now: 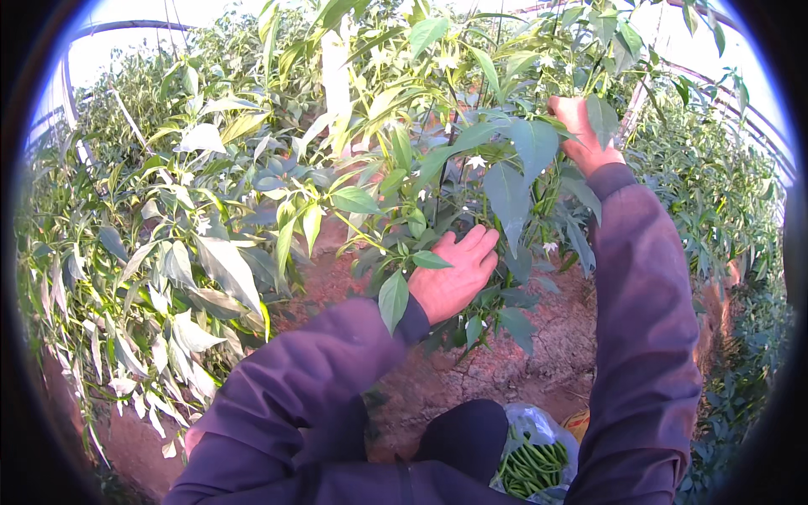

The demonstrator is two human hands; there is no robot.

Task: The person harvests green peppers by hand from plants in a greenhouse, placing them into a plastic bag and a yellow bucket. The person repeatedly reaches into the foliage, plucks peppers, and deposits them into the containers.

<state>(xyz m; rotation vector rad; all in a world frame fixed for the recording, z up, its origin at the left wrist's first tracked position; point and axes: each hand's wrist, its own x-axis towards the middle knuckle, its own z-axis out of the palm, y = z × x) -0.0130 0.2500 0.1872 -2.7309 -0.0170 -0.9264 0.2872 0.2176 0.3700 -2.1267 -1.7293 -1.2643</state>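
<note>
Before me stands a leafy pepper plant (511, 183) with small white flowers. My left hand (456, 271) reaches into its lower middle, back of the hand up; leaves hide the fingertips, so whether they grip anything does not show. Higher up at the right, my right hand (584, 134) is raised among the upper leaves, its fingers bent and partly behind a leaf; what they touch is hidden. Low down by my knee, a clear plastic bag (564, 435) holds many slender green peppers (533, 467).
More pepper plants (208, 252) crowd the left side, and another row (694, 170) runs along the right. Bare reddish soil (492, 372) lies under the plant. A pale post (336, 82) rises behind it. Curved frame bars (132, 25) arch overhead. Something orange-yellow (576, 424) lies beside the bag.
</note>
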